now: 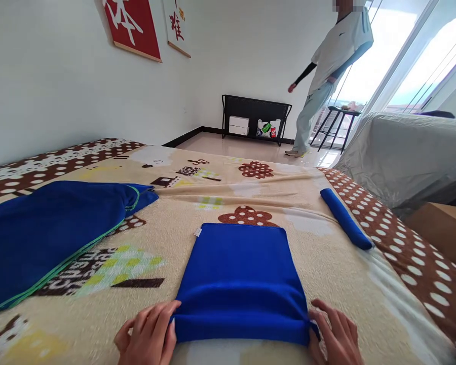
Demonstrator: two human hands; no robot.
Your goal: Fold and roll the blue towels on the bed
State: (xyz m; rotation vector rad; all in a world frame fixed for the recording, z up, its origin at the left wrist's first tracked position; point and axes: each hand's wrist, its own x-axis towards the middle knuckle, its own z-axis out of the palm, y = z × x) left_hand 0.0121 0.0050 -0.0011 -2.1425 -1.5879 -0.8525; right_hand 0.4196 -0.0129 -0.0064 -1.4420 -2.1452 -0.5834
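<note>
Head view: left hand (149, 333) and right hand (336, 337) pinch the blue towel (238, 274)'s rolled near edge between them. Rolling evenly from both ends should keep it tight, like the finished roll (345, 219) beyond the right hand.

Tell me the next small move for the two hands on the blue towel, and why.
Probably roll the near edge one more turn away from the body. The blue towel has only a short roll started at its near end, the left hand and right hand pinch that roll's two ends, and most of the cloth lies flat ahead.
</note>
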